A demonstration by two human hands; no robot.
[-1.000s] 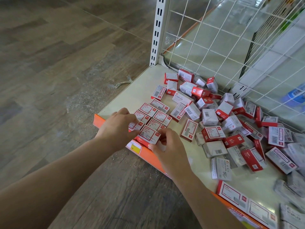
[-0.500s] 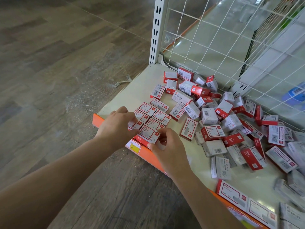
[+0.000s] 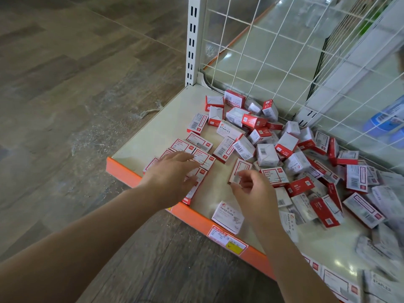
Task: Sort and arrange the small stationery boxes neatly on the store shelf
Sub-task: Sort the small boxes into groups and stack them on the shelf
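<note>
Shelf (image 3: pixel 153 127): boxes (image 3: pixel 266 152) btwn hands (image 3: pixel 172 171).

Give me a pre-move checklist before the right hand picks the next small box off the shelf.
1. Left hand steadying the flat row of red-and-white cardboard boxes by the front corner: ok, palm lies flat over them.
2. Right hand free to grasp: cannot tell, fingers are curled at the red-bordered white box, contact unclear.
3. Bare space on the cream shelf board to extend the row: ok.
4. White paper-clips box safe at the orange shelf edge: not ok, it sits right at the lip.
5. Loose pile of red-and-white boxes sorted: not ok, jumbled and overlapping.
</note>
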